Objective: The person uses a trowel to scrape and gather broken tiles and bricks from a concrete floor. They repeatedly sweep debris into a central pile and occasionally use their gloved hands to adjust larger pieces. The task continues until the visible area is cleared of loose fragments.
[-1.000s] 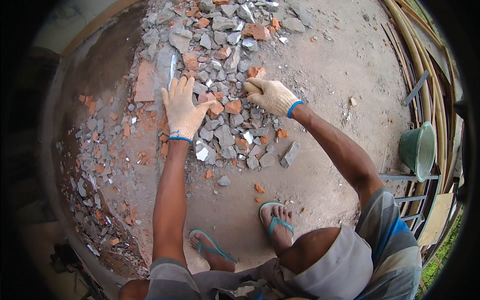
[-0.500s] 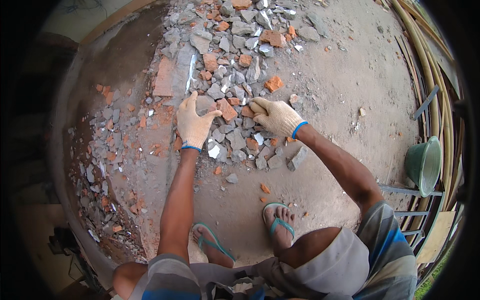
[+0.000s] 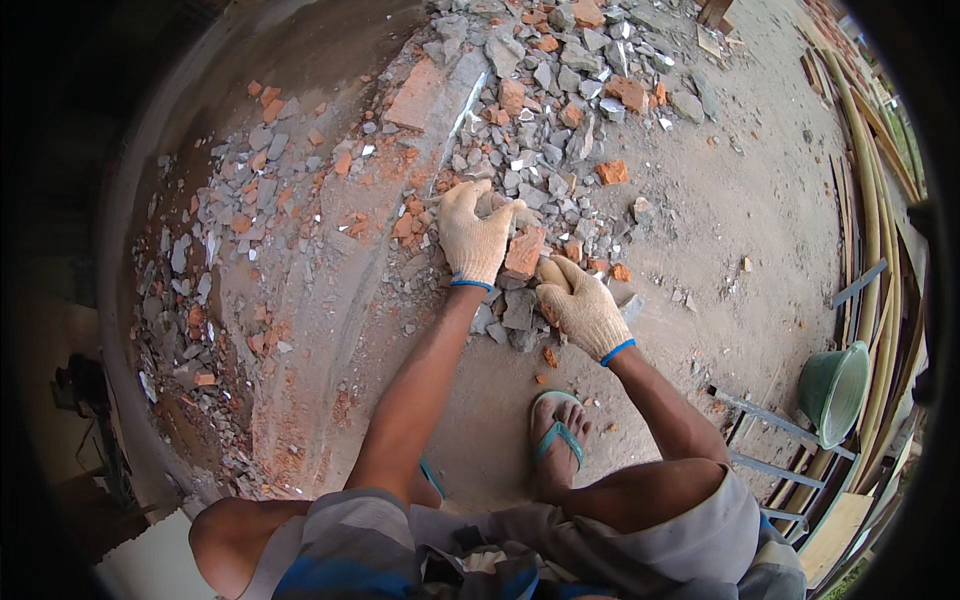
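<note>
My left hand [image 3: 472,232], in a cream knit glove with a blue cuff, curls its thumb and fingers around a greyish rubble chunk [image 3: 489,204]. Close to its thumb, a reddish brick piece [image 3: 525,252] lies on the heap between my hands. My right hand [image 3: 582,308], gloved the same way, is low at the near side of the heap, fingers bent in against the rubble. Whatever those fingers grip is hidden. Grey concrete pieces [image 3: 519,309] lie just below the brick piece, between my wrists.
More rubble [image 3: 570,85] stretches away ahead, with scattered fragments [image 3: 265,165] to the left. A green bucket [image 3: 833,394] stands at right beside a metal frame [image 3: 775,470] and long poles [image 3: 868,200]. My sandalled foot [image 3: 558,440] is just below the heap.
The view has shifted, so the rubble sits farther right. My left hand has closed from a spread grasp around a chunk. My right hand has come down toward me along the heap's edge.
</note>
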### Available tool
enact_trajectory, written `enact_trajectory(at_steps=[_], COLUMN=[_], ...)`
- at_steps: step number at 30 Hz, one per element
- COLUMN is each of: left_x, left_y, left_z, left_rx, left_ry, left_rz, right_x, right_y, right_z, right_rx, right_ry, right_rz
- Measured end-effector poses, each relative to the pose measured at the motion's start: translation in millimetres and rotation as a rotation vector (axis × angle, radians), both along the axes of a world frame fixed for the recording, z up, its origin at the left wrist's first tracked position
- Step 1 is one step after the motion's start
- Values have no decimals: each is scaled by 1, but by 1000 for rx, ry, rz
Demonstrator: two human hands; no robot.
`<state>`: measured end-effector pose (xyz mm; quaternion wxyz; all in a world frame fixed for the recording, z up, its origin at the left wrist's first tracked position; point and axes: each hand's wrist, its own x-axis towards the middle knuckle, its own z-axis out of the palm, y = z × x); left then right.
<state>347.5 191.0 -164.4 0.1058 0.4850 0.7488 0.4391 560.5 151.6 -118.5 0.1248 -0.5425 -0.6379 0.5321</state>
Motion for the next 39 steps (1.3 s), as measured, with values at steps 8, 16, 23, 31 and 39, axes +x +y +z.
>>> enact_trajectory(at_steps=[8,16,23,31,39], left_x=[-74,-353,-314,-82,-50], left_y=[15,-17,-146,-195,-143], left_z=[50,238,180,-33,-82], left_rx=[136,295,154,-211,-68], left_ry=[-115,153,592,300,160], left_rz=[377,846,92,-327,-51], right_x=[-80,-354,-252,99,215], right_y=[35,140,130,2,-115], right_z=[81,181,86,-6,-28], right_rx=[15,842,833,258,29], right_ry=[13,46,256,-251,-424], right_rz=[171,669,300,-428,-711])
